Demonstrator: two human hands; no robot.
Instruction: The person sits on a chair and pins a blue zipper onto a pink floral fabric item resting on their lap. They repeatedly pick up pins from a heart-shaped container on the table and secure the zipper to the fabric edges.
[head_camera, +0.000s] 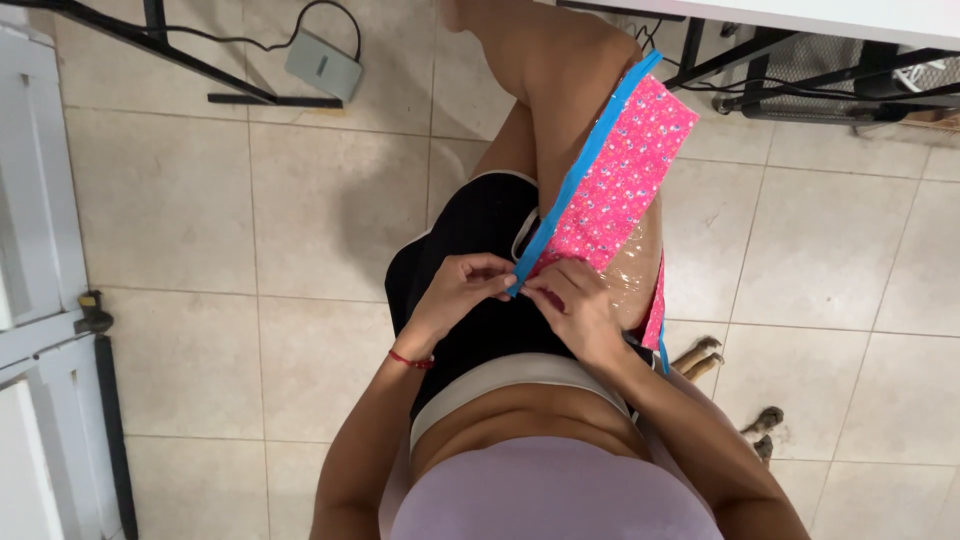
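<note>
1. Pinching from both sides, the left hand (462, 290) and right hand (575, 310) meet at the near end of a blue binding strip (580, 170), their fingertips pressed together on it just where it joins the pink floral fabric piece (622, 175). Held this way, the strip's end stays lined up with the cloth's corner.
2. Away from the pinch, the fabric piece runs up along the person's raised thigh, which serves as a rest; the blue strip follows its left edge. Just beyond the right hand's fingers, a clear plastic layer (632, 275) glints over the cloth.
3. A red cord bracelet (410, 359) circles the left wrist, behind the grip.
4. Beneath everything lies a beige tiled floor (300, 200). Far beyond the grip, a grey power adapter (322, 63) with its cable sits by black table legs (190, 60); a white door (30, 250) stands well to the left.
</note>
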